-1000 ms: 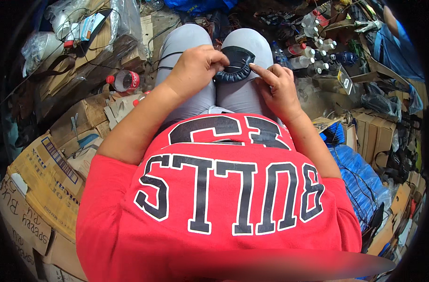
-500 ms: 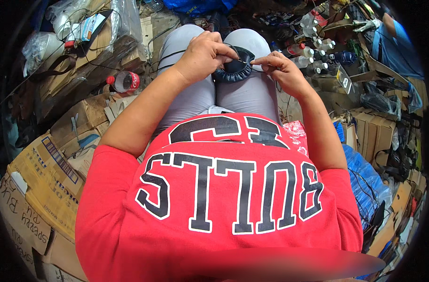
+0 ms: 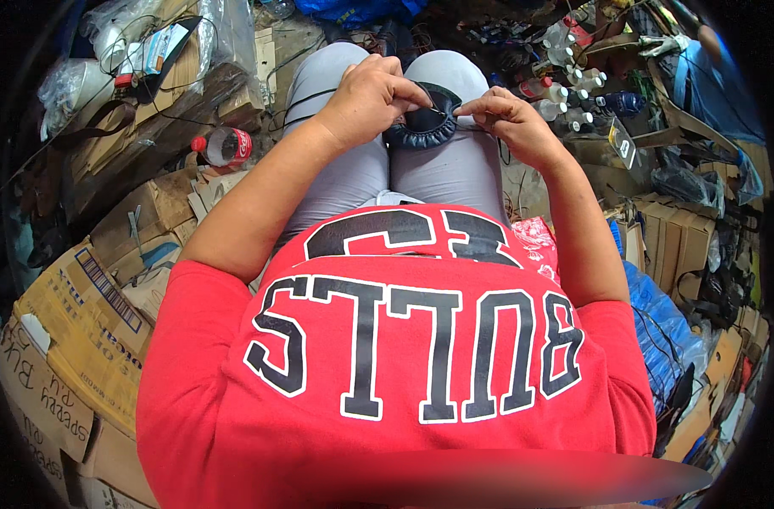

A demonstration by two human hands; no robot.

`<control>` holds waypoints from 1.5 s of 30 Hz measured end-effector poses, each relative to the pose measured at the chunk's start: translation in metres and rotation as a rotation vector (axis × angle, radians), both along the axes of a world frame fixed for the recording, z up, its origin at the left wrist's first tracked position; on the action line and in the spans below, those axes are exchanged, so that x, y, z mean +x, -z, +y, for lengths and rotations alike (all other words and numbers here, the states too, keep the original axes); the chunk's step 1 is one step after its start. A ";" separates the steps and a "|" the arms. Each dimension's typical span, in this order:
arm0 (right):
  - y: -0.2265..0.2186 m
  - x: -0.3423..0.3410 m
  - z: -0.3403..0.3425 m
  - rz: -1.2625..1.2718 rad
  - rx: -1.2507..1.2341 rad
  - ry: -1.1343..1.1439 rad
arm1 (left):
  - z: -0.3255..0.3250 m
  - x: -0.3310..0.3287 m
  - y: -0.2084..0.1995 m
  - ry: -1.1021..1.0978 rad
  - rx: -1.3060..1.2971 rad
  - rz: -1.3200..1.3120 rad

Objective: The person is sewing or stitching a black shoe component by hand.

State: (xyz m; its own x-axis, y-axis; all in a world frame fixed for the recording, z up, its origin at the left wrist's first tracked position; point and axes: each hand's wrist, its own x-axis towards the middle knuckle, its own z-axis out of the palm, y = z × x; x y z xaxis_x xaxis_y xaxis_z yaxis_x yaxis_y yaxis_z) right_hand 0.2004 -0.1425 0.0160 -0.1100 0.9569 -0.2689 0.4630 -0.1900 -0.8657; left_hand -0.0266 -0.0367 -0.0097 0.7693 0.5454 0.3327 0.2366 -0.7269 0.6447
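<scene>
Across my thighs, between the knees, lies a dark, rounded leather-like piece with a puckered, gathered edge, resembling a shoe's toe. My left hand is closed at its left side, the fingertips pinching a thin, pointed tool by the seam; the tool's kind is too small to make out. At the right edge of the piece, my right hand is closed too, thumb and forefinger pinched together near the seam. A thin dark cord trails below its fingers, and whatever lies in the pinch is too small to see clearly.
Several plastic bottles stand to the right of my knees. A red-capped bottle lies on the left, near cardboard boxes. Blue plastic sheeting and stacked cardboard fill the right side.
My right hand has shifted slightly to the right, and a dark cord now shows below its fingers. The left hand and the dark piece look nearly unmoved.
</scene>
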 end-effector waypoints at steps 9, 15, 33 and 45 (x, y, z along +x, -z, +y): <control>0.008 0.007 0.000 0.066 -0.018 -0.017 | -0.002 0.005 0.001 0.024 -0.038 0.015; 0.017 0.013 0.005 0.112 -0.008 -0.074 | 0.009 0.018 -0.002 0.103 -0.404 0.080; 0.009 -0.014 -0.004 0.331 -0.139 0.199 | -0.013 0.018 -0.001 -0.062 -0.730 0.050; 0.004 -0.009 0.005 0.183 -0.016 0.107 | 0.001 0.021 -0.019 0.135 0.031 0.123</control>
